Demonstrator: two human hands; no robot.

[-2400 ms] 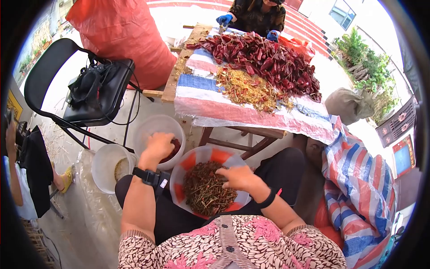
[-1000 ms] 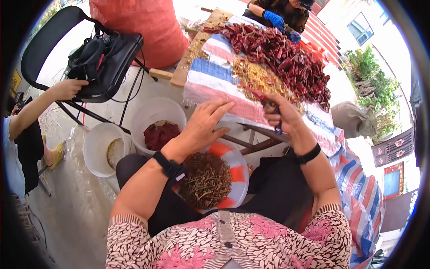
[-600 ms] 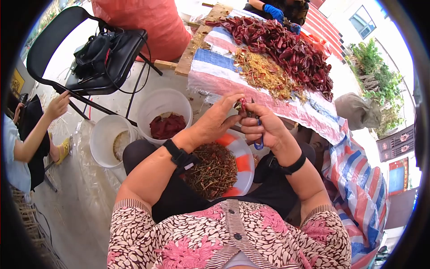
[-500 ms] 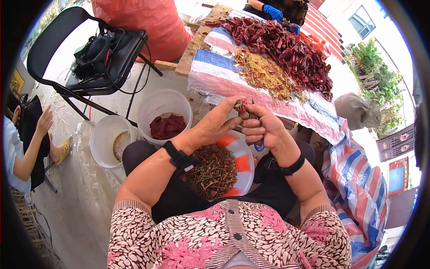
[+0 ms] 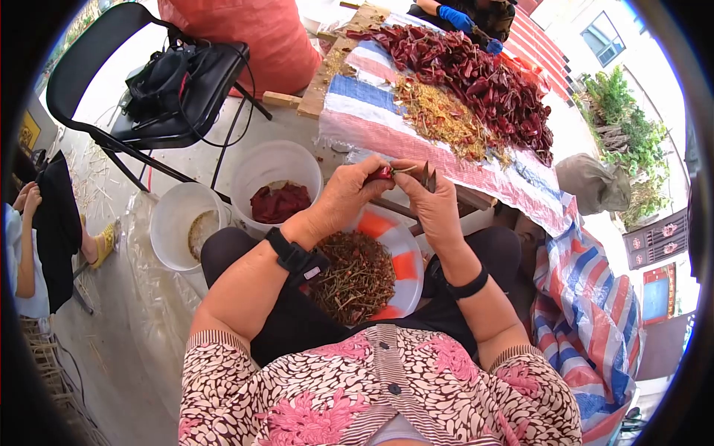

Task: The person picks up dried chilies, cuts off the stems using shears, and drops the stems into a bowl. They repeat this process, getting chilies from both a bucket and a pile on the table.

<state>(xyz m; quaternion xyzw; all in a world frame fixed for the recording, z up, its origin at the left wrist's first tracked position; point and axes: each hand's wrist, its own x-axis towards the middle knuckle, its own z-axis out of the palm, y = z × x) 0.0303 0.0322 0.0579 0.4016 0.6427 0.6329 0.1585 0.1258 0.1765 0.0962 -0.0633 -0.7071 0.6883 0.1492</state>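
Observation:
My left hand is closed on a dried red chili pepper, whose pale green stem points right. My right hand meets it there, thumb and fingertip at the stem. Scissors are tucked in that hand, dark blades pointing up past the fingers; their handles are hidden now. Under both hands, a round basin with an orange-and-white pattern holds a heap of cut stems and bits. Left of it, a white bucket contains dark red chili pieces.
A table covered with striped cloth bears a pile of dried chilies and yellow seeds. Across it are another person's blue-gloved hands. A second bucket, a black chair and a seated person are on the left.
My hands have turned and drawn slightly apart; the chili's stem now shows between them. The scissors' blades now point up, their blue handle out of sight. The person at left has brought their hands together.

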